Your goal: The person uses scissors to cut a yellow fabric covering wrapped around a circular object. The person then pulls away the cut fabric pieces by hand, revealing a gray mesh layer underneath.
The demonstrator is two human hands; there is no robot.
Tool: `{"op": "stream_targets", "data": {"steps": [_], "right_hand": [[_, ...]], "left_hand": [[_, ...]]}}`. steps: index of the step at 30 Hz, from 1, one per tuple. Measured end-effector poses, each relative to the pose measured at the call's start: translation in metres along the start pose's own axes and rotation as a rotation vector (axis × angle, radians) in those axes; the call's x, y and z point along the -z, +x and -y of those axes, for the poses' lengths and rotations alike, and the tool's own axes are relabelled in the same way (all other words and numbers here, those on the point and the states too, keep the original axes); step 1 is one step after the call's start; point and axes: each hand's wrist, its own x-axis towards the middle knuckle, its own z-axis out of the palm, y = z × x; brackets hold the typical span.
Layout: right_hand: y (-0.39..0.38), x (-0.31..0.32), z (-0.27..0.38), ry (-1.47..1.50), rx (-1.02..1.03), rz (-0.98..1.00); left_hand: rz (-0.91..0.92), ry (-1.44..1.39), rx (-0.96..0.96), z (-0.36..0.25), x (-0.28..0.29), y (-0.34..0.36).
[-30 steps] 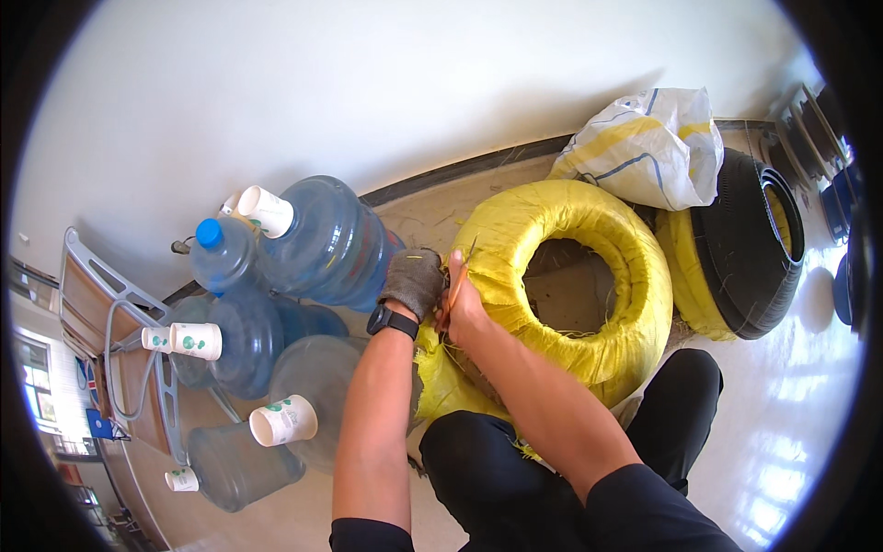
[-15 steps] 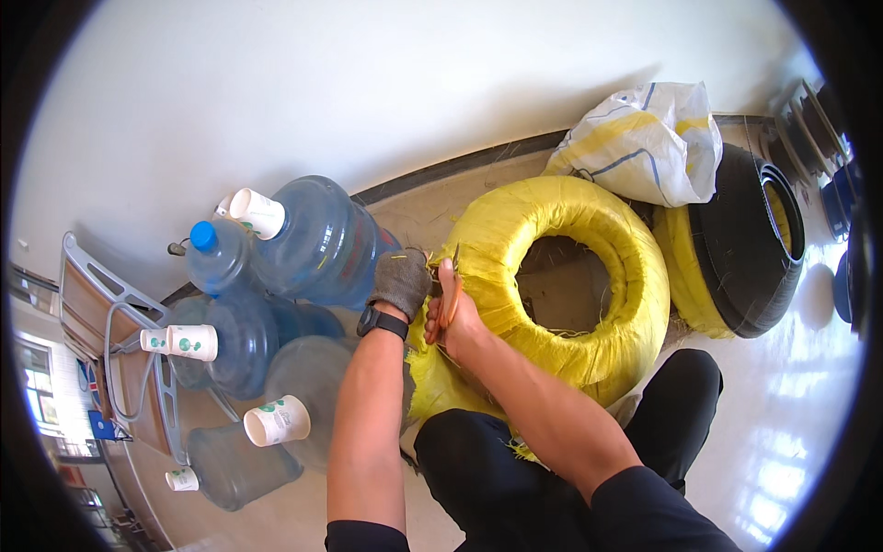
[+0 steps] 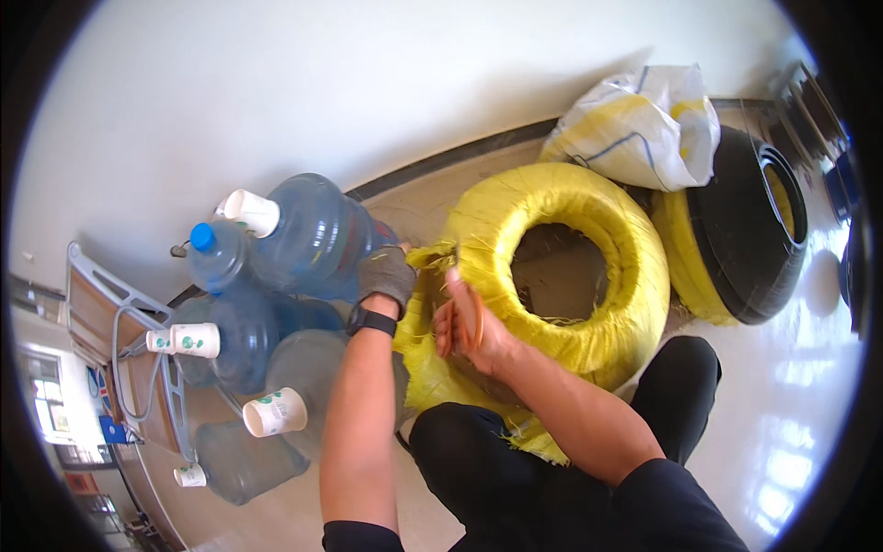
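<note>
in the head view, the left hand (image 3: 386, 276), in a grey glove, seems to have its fingers closed on a bit of the loose yellow wrapping (image 3: 418, 357), the fingertips partly hidden. the right hand (image 3: 495, 350), bare, grips the orange-handled scissors (image 3: 476, 315), blades pointing away from the person. the yellow-wrapped ring (image 3: 636, 267) lies on the floor (image 3: 773, 414), just right of the hands, near the floor's edge along the wall (image 3: 368, 83). near that edge stand a white sack (image 3: 635, 124), a black tyre (image 3: 736, 221) and, left, water jugs (image 3: 313, 239), some with paper cups (image 3: 276, 412).
</note>
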Motion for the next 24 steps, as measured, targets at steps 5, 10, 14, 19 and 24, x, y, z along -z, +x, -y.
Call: {"op": "stream_targets", "data": {"steps": [5,10,14,19,24], "right_hand": [[-0.097,0.043,-0.017,-0.25,0.377,-0.112],[-0.166,0.157,-0.048,-0.264,0.689,-0.669],[-0.201,0.194,-0.08,-0.168,0.565,-0.72],[-0.209,0.179,-0.093,-0.379,0.549,-0.567],[-0.208,0.196,-0.088,-0.39,0.578,-0.573]], "left_hand": [[-0.531,-0.243,-0.163,-0.046,0.013,-0.028],[-0.365,-0.271,-1.07,-0.159,0.028,-0.105],[-0.079,-0.109,-1.294,-0.196,-0.015,-0.117],[-0.229,0.009,-1.321,-0.197,-0.032,-0.109],[-0.554,0.026,-1.074,-0.188,-0.015,-0.112]]}}
